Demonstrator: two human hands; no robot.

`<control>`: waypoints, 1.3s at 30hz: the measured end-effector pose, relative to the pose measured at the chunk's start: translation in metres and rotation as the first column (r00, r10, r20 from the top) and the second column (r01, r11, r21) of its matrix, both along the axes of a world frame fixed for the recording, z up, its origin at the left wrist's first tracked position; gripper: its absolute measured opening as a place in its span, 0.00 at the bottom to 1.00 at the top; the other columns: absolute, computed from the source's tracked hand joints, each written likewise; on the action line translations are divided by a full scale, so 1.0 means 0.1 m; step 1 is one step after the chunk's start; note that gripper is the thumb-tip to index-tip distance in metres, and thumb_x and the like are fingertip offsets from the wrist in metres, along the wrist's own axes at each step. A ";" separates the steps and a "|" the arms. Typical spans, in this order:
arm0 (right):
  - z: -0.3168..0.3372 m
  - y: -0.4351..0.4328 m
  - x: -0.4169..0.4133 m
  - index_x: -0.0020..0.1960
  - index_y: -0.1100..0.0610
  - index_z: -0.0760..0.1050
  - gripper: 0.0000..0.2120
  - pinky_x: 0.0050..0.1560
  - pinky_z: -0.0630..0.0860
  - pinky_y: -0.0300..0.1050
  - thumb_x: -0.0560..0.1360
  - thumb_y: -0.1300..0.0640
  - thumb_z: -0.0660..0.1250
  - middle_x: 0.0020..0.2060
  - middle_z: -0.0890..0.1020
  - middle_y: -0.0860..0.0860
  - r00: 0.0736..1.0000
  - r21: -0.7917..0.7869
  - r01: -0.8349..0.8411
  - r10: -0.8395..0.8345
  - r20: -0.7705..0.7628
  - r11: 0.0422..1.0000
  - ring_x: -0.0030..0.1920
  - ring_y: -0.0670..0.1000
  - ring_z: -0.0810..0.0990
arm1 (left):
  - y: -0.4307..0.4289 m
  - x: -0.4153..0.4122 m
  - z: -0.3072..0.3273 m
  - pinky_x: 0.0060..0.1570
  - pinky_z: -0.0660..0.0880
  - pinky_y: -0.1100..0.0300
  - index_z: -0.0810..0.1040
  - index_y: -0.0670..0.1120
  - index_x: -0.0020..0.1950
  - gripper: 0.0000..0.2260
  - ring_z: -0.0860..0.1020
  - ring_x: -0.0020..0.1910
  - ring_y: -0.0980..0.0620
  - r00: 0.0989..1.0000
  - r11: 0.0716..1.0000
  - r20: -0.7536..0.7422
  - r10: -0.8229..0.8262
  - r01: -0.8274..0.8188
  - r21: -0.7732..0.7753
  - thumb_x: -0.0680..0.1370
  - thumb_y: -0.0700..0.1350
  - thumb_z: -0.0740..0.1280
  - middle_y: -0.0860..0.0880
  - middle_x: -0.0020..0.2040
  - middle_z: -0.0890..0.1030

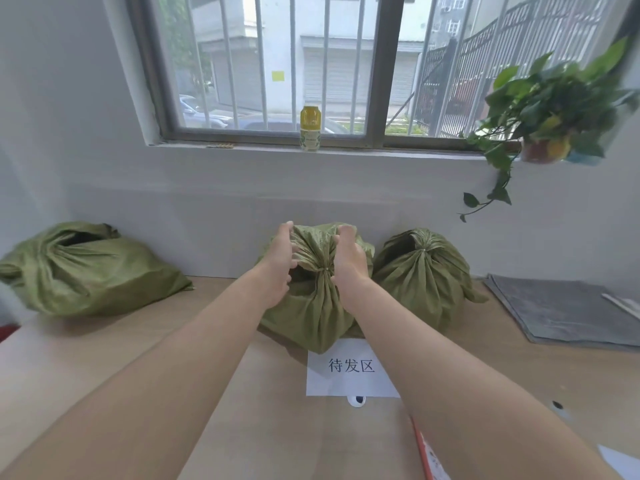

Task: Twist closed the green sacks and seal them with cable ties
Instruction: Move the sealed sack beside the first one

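Counting three green sacks on the wooden table (242, 427): the middle sack (311, 306), the right sack (422, 278) and the left sack (86, 271). Counting two hands, both gripping the middle sack. Curling the left hand (277, 265) into the gathered fabric at nine o'clock of the neck, fingers bending tight into the folds; curling the right hand (349, 261) around the bunched top at three o'clock, thumb and fingers clamping cloth. Showing one pale cable tie (324, 270) cinching the middle sack's neck between the two hands, pleats fanning down from it over a full, rounded body. Standing mid-table, at twelve o'clock of one white paper label (349, 374) and touching its far edge. Finding the right sack just beside it at three o'clock, likewise pleated, a second tie (423, 251) pinching its neck. Finding the left sack well apart at nine o'clock, slumping, its mouth loosely gathered and gaping dark. Noting one grey mat (568, 310) at three o'clock beyond the right sack, one yellow bottle (310, 128) on the windowsill (381, 152) at twelve o'clock, one potted plant (554, 109) at two o'clock.
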State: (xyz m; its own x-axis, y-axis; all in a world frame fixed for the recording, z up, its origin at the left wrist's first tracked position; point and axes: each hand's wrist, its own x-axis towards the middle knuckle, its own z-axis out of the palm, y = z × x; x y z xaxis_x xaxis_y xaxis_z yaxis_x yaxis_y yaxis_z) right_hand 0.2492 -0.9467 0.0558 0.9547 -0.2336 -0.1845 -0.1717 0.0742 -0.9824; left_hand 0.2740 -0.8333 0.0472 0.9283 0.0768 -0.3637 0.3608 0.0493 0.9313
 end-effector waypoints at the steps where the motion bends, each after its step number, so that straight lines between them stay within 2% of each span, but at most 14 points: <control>1: 0.05 0.03 -0.08 0.56 0.54 0.76 0.19 0.68 0.71 0.59 0.83 0.42 0.53 0.53 0.79 0.49 1.000 0.001 -0.006 0.006 0.011 1.000 0.48 0.52 0.75 | 0.03 -0.08 0.05 0.73 0.58 0.44 0.75 0.47 0.63 0.27 0.68 0.71 0.41 1.000 1.000 0.021 0.004 -0.004 -0.003 0.81 0.67 0.53 0.42 0.68 0.74; 3: 0.14 0.12 -0.25 0.54 0.53 0.76 0.18 0.67 0.71 0.60 0.83 0.42 0.54 0.58 0.79 0.50 1.000 0.001 -0.009 0.009 0.029 1.000 0.47 0.51 0.75 | 0.13 -0.25 0.13 0.75 0.58 0.43 0.75 0.47 0.64 0.28 0.68 0.70 0.41 0.999 1.000 0.051 0.014 -0.014 -0.005 0.81 0.67 0.53 0.42 0.65 0.73; 5: 0.23 0.24 -0.43 0.57 0.55 0.78 0.20 0.68 0.71 0.61 0.83 0.42 0.54 0.62 0.77 0.49 0.999 -0.016 -0.026 0.027 0.035 1.000 0.54 0.54 0.77 | 0.26 -0.44 0.20 0.76 0.59 0.42 0.76 0.47 0.63 0.28 0.68 0.71 0.40 0.997 1.000 0.075 0.021 -0.021 -0.002 0.81 0.67 0.53 0.42 0.65 0.73; 7: 0.32 0.40 -0.62 0.60 0.57 0.78 0.22 0.69 0.71 0.61 0.83 0.42 0.54 0.63 0.76 0.49 0.997 -0.031 -0.061 0.062 0.040 0.998 0.61 0.55 0.75 | 0.42 -0.65 0.29 0.73 0.65 0.43 0.77 0.47 0.55 0.25 0.72 0.68 0.39 0.994 0.999 0.104 0.037 -0.034 -0.031 0.81 0.67 0.54 0.43 0.60 0.75; 10: 0.47 0.68 -0.93 0.62 0.64 0.74 0.26 0.70 0.71 0.63 0.83 0.43 0.54 0.66 0.76 0.55 0.995 -0.080 -0.076 0.080 0.059 0.994 0.65 0.57 0.73 | 0.71 -0.93 0.42 0.61 0.72 0.49 0.76 0.47 0.57 0.25 0.74 0.59 0.42 0.989 0.998 0.143 0.050 -0.043 -0.048 0.80 0.67 0.55 0.42 0.62 0.75; 12: 0.57 0.88 -1.15 0.64 0.63 0.74 0.26 0.69 0.71 0.64 0.82 0.42 0.54 0.67 0.76 0.58 0.993 -0.120 -0.072 0.083 0.089 0.990 0.66 0.60 0.74 | 0.92 -1.11 0.51 0.51 0.69 0.53 0.74 0.47 0.61 0.25 0.72 0.54 0.43 0.984 0.998 0.171 0.048 -0.041 -0.049 0.81 0.66 0.55 0.42 0.61 0.74; 15: 0.72 1.21 -1.45 0.64 0.63 0.76 0.26 0.68 0.71 0.61 0.82 0.42 0.53 0.65 0.77 0.56 0.989 -0.158 -0.059 0.080 0.127 0.986 0.64 0.59 0.75 | 1.27 -1.35 0.62 0.59 0.64 0.50 0.74 0.48 0.66 0.26 0.69 0.59 0.42 0.976 0.999 0.216 0.016 -0.007 -0.042 0.81 0.66 0.54 0.41 0.63 0.72; 18: 0.82 1.58 -1.76 0.63 0.61 0.77 0.26 0.68 0.71 0.60 0.83 0.43 0.53 0.61 0.77 0.54 0.987 -0.181 -0.041 0.069 0.148 0.983 0.62 0.59 0.75 | 1.67 -1.64 0.74 0.52 0.67 0.53 0.73 0.48 0.68 0.27 0.70 0.55 0.42 0.966 0.999 0.257 -0.012 0.021 -0.031 0.81 0.66 0.54 0.41 0.62 0.72; 22: 0.92 2.14 -2.10 0.64 0.64 0.76 0.26 0.68 0.71 0.64 0.83 0.44 0.53 0.66 0.77 0.63 0.980 -0.195 -0.028 0.065 0.188 0.980 0.65 0.65 0.75 | 2.20 -1.99 0.92 0.60 0.63 0.52 0.72 0.51 0.69 0.26 0.69 0.62 0.41 0.959 0.998 0.278 -0.049 0.056 -0.020 0.81 0.66 0.53 0.41 0.65 0.72; 27: 1.01 2.67 -2.40 0.64 0.62 0.76 0.25 0.68 0.70 0.65 0.83 0.44 0.53 0.65 0.76 0.63 0.970 -0.187 -0.056 0.098 0.223 0.981 0.65 0.65 0.75 | 2.73 -2.32 1.05 0.61 0.61 0.52 0.70 0.51 0.74 0.28 0.67 0.61 0.43 0.948 0.999 0.315 -0.042 0.047 -0.008 0.81 0.66 0.54 0.42 0.65 0.71; 29: 1.05 2.82 -2.49 0.59 0.57 0.79 0.23 0.68 0.72 0.64 0.82 0.44 0.53 0.62 0.78 0.61 0.964 -0.185 -0.079 0.123 0.236 0.980 0.63 0.63 0.77 | 2.89 -2.44 1.08 0.62 0.62 0.52 0.70 0.51 0.75 0.29 0.68 0.62 0.43 0.947 0.999 0.321 -0.031 0.034 -0.004 0.81 0.67 0.54 0.42 0.67 0.71; 31: 1.11 2.94 -2.56 0.56 0.51 0.78 0.18 0.67 0.73 0.63 0.82 0.43 0.53 0.57 0.80 0.59 0.959 -0.172 -0.095 0.137 0.248 0.980 0.60 0.60 0.78 | 3.04 -2.54 1.10 0.69 0.62 0.49 0.70 0.51 0.75 0.29 0.69 0.70 0.39 0.943 1.000 0.332 -0.019 0.018 0.007 0.80 0.67 0.54 0.41 0.70 0.71; 33: 1.13 3.04 -2.58 0.57 0.52 0.77 0.19 0.67 0.73 0.62 0.82 0.43 0.53 0.56 0.80 0.57 0.955 -0.167 -0.114 0.155 0.253 0.979 0.58 0.60 0.79 | 3.18 -2.62 1.11 0.72 0.61 0.47 0.70 0.52 0.75 0.30 0.67 0.73 0.37 0.943 1.000 0.332 -0.009 0.004 0.015 0.80 0.67 0.54 0.40 0.72 0.70; 39: 1.03 3.41 -2.53 0.69 0.56 0.76 0.24 0.69 0.72 0.59 0.83 0.44 0.54 0.55 0.79 0.51 0.943 -0.141 -0.201 0.230 0.239 0.969 0.59 0.55 0.78 | 3.62 -2.83 1.10 0.76 0.60 0.45 0.70 0.50 0.75 0.28 0.67 0.74 0.39 0.925 0.993 0.363 0.111 -0.122 0.006 0.81 0.65 0.55 0.41 0.72 0.71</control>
State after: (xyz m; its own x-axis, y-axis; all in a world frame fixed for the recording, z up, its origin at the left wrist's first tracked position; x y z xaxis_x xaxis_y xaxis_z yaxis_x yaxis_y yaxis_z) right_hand -0.0040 -0.6059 0.1592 0.9962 -0.0225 0.0841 0.0828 -0.0515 -0.9952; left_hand -0.0091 -0.4712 0.1568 0.9803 0.1974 -0.0011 -0.0076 0.0432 0.9990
